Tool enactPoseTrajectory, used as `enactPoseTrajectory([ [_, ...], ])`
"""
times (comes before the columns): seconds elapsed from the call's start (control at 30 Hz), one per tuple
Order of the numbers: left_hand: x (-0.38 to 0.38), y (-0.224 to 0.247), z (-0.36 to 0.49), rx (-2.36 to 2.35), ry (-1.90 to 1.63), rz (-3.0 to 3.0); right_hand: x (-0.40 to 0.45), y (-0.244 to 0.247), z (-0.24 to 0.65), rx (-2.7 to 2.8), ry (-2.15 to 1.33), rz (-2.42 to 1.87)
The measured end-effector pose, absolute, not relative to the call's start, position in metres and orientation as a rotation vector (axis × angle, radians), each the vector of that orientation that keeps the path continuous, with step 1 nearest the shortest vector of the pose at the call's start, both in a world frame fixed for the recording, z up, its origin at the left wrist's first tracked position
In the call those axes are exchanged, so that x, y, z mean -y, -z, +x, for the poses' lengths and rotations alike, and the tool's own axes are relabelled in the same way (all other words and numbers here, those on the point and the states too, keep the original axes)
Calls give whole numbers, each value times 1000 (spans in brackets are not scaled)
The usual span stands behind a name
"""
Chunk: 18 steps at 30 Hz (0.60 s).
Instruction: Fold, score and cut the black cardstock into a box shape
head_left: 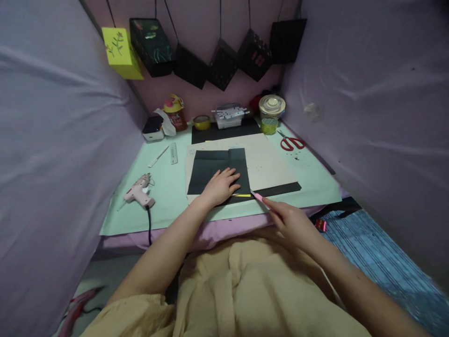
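A creased sheet of black paper lies on a pale board in the middle of the table. My left hand rests flat on the sheet's lower right part, fingers spread. In my right hand is a pink craft knife, its blade tip at the sheet's lower right corner. A thin yellow strip shows along the sheet's near edge. Beyond the knife a narrow black paper strip runs to the right.
A glue gun, white pen and ruler lie left. Red-handled scissors lie right. Tape rolls, a plastic box and round container line the back. Paper boxes hang above; cloth walls flank both sides.
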<state>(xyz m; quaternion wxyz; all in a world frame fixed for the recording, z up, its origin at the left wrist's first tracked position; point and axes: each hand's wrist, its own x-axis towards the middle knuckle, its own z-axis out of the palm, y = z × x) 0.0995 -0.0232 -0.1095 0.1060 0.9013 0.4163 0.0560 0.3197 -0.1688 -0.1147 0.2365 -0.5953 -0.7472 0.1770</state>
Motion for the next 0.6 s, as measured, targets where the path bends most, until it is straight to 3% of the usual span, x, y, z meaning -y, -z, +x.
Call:
enactPoseTrajectory([
  [0.6,0,109,83,-979,-105,2680,141,105,343,2196,-650,-1485],
])
